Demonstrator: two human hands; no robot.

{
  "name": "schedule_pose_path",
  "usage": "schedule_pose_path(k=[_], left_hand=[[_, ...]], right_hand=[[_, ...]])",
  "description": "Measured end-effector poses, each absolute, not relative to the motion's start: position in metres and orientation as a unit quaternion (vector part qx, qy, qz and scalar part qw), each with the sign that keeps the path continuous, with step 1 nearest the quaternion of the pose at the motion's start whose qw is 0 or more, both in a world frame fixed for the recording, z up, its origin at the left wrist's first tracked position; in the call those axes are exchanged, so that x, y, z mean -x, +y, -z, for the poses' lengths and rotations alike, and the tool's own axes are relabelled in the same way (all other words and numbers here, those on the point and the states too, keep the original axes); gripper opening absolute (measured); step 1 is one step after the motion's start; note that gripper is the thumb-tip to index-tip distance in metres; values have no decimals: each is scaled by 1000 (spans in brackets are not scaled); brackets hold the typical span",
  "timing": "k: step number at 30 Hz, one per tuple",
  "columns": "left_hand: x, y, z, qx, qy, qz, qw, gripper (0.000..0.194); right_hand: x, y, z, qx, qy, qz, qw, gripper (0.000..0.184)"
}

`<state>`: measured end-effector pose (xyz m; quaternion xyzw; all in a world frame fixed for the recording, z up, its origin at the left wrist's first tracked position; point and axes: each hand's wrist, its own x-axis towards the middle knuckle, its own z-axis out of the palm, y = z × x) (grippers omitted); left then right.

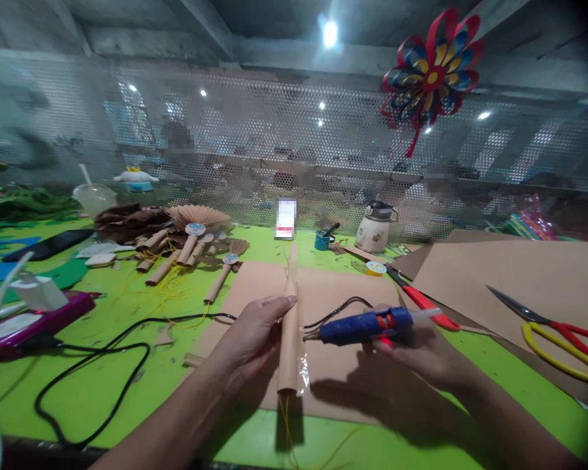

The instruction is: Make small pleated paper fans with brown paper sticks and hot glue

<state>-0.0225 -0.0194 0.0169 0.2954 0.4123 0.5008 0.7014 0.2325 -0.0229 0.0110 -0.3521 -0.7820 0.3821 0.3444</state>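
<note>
My left hand (pixel 257 333) is closed around a brown paper tube (pixel 288 352), its thumb lying on the upper part. Yellow strings (pixel 287 424) hang from the tube's near end, and a narrower paper piece (pixel 293 261) sticks out of the far end. Clear, shiny film or tape runs down the tube's right edge. In my right hand (pixel 416 352) is a blue hot glue gun (pixel 362 326), its nozzle pointing left at that edge. A clear glue stick (pixel 428 313) juts from the gun's back. Underneath lies a brown paper sheet (pixel 353 385).
Scissors with red and yellow handles (pixel 543 326) and a red-handled pair (pixel 426 303) lie right. Paper fans with tube handles (pixel 189 248) are at back left. A black cord (pixel 147 339) crosses near a purple power strip (pixel 44 326). A bottle (pixel 375 228) stands behind, before a perforated screen (pixel 255 137).
</note>
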Motion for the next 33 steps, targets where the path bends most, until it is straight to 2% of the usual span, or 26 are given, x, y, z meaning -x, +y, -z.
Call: schedule_pose_path(k=[7,11,19,24,33], left_hand=[[21,-19,-18,-289,437,-493,694,12],[20,-21,-18,-293,443,-477,701,13],[21,-20,-13,-302,440,-466,706,13],[25,-16,-9,-311,437,-462,706,11],[22,-18,-10,-326,445,-470,689,16]], right_hand=[[-234,-27,-13,332,-775,-398,361,29],[-235,-29,-14,300,-819,-344,347,32],[-237,-27,-24,238,-873,-271,327,31],[-237,-28,-28,216,-870,-292,333,21],[-230,-26,-20,219,-861,-286,358,21]])
